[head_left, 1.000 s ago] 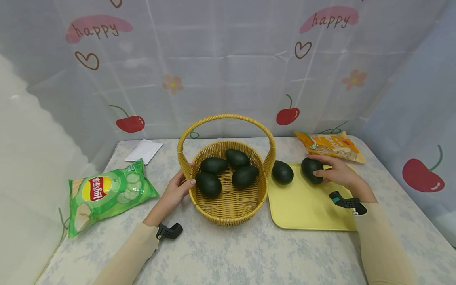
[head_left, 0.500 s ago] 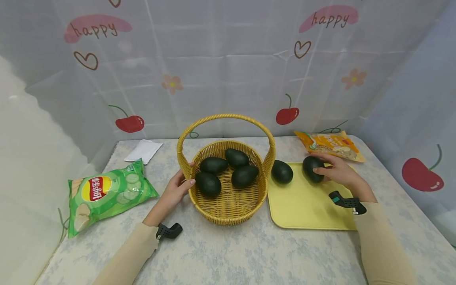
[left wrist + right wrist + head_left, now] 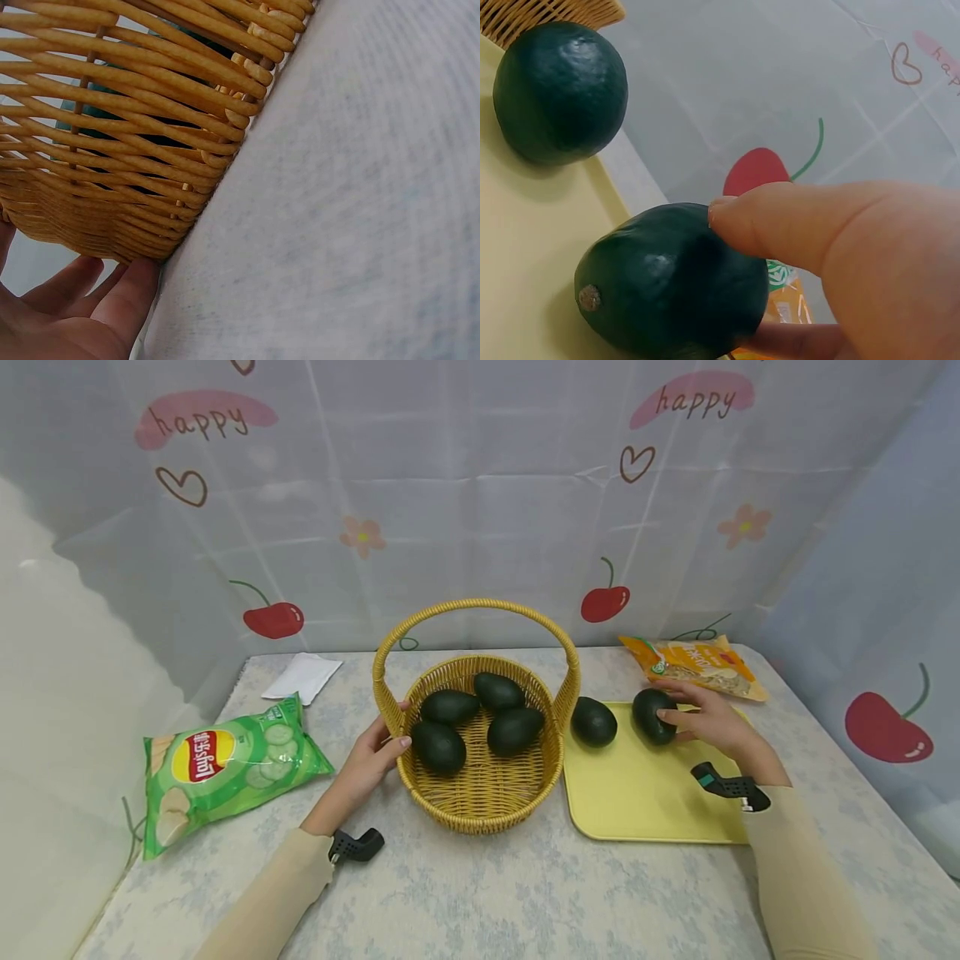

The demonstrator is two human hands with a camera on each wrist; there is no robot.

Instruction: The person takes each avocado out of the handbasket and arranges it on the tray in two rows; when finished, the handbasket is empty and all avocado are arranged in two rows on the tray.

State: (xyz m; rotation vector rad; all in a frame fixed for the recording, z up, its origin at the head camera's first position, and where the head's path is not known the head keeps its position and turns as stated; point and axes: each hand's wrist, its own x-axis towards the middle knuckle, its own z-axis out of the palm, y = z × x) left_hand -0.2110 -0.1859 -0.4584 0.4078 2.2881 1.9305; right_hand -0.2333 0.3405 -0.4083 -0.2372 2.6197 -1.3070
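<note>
My right hand (image 3: 708, 722) holds a dark green avocado (image 3: 652, 717) between thumb and fingers over the back of the yellow tray (image 3: 652, 802). The right wrist view shows the thumb on top of this avocado (image 3: 667, 285), its stem end facing the tray. A second avocado (image 3: 594, 722) lies at the tray's back left corner, beside the basket. My left hand (image 3: 371, 760) rests against the left side of the yellow wicker basket (image 3: 483, 824), fingertips on its outer wall, below the foot of the tall handle. Several avocados (image 3: 515, 732) lie in the basket.
A green bag of potato chips (image 3: 225, 768) lies on the left of the table, with a white packet (image 3: 303, 677) behind it. An orange snack bag (image 3: 697, 668) sits behind the tray. A printed curtain (image 3: 480, 527) hangs along the back.
The avocado in my right hand has shifted slightly, first right and then a little left. My left hand, the basket and the other avocados have stayed in place.
</note>
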